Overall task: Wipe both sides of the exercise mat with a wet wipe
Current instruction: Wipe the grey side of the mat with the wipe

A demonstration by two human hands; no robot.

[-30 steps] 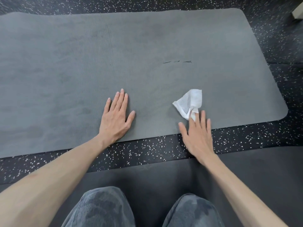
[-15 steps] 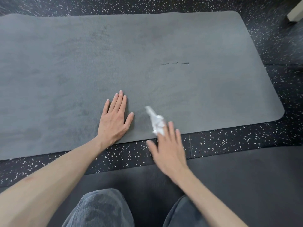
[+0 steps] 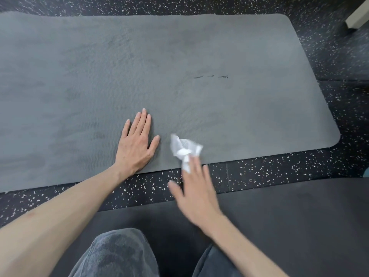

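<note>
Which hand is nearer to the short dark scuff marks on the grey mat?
Left, narrowly. The left hand lies flat on the exercise mat, below and left of the scuff marks. The right hand, pressing the wet wipe, sits lower, mostly over the speckled floor.

Left hand [image 3: 137, 145] flat on mat [image 3: 199, 56], wet wipe [image 3: 184, 149] just right of it (under right hand's [image 3: 196, 194] fingertips)
</note>
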